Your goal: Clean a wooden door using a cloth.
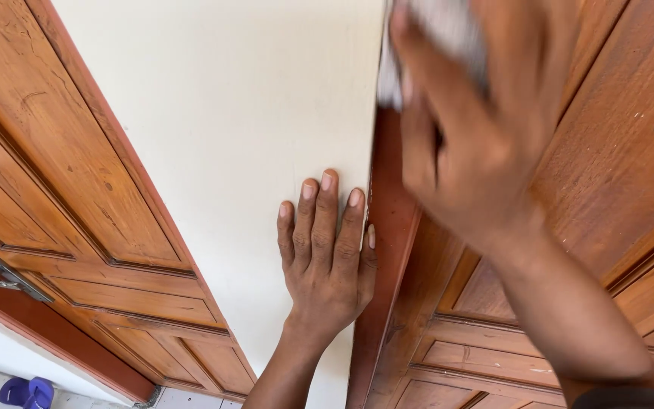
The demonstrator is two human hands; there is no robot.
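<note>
Left hand lies flat on the cream wall, fingers together and pointing to 12 o'clock, holding nothing — looks like a brace. Its outer fingers sit just beside the reddish door frame.

Right hand is at 1 o'clock, blurred with motion, closed on a pale cloth pressed where the wall meets the frame. Cloth is at the top edge of view, partly cut off; I can't tell how much of it is bunched in the grip.

Step in hand, as I read it: wiping the frame edge, upper section. Wiped versus unwiped parts can't be told apart from this shot.

Next move probably calls for:
- keeping the cloth flat on the narrow frame face, not sliding onto the wall
- stroking along the frame toward 6 o'clock, where the left hand sits just beside the path — it would need to shift
- steady pressure; the edge is thin, so the cloth could roll off

Around it: a panelled wooden door at 3 o'clock, a second door at 9 o'clock with a metal handle, blue sandals on the floor at 7 o'clock.
</note>
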